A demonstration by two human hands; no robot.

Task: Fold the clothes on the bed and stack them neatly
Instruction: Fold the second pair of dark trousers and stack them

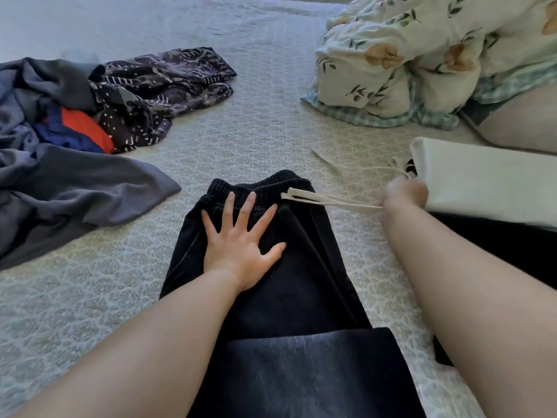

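On bed (271, 122): one black trousers (289, 267), two hands, one drawstring (331, 202)

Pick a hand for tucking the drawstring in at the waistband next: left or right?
Right, probably. The right hand already pinches the drawstring, pulled out sideways from the black trousers. The left hand lies flat and spread just below the waistband, pinning the cloth; moving it would free the fabric.

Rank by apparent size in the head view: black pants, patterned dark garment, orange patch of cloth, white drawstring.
1. black pants, though nearest the camera
2. patterned dark garment
3. orange patch of cloth
4. white drawstring, thin and stretched
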